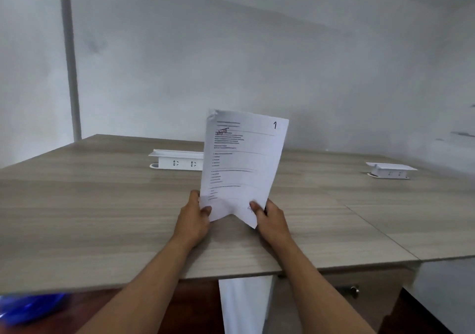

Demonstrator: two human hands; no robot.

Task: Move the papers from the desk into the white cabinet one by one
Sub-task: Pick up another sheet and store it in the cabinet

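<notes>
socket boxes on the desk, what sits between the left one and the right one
In the head view, the held paper partly covers the left socket box; from it to the right socket box only bare desk shows.

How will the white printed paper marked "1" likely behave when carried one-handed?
The white printed paper marked "1" is probably floppy: its bottom edge already buckles between the left hand and right hand. It looks light, held upright by pinches at the lower corners alone. Its crumpled top corner suggests it creases easily under a tight grip.
</notes>
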